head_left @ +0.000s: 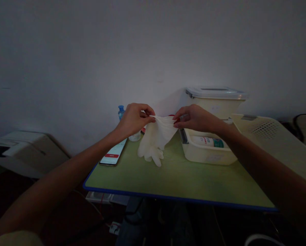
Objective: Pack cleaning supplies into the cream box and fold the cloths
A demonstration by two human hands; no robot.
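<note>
A white rubber glove [155, 140] hangs over the green table [178, 177], fingertips brushing the tabletop. My left hand [134, 119] pinches the left side of its cuff, fingers closed. My right hand [193, 118] pinches the right side of the cuff, so the opening is stretched between both hands. The glove's fingers point down and toward me.
A phone [114, 154] lies at the table's left edge, a small blue-capped bottle [121, 112] behind my left hand. An open white box [206, 155] holding a bottle sits at the right, a lidded container [216, 100] behind it. A perforated cream panel [270, 136] lies far right.
</note>
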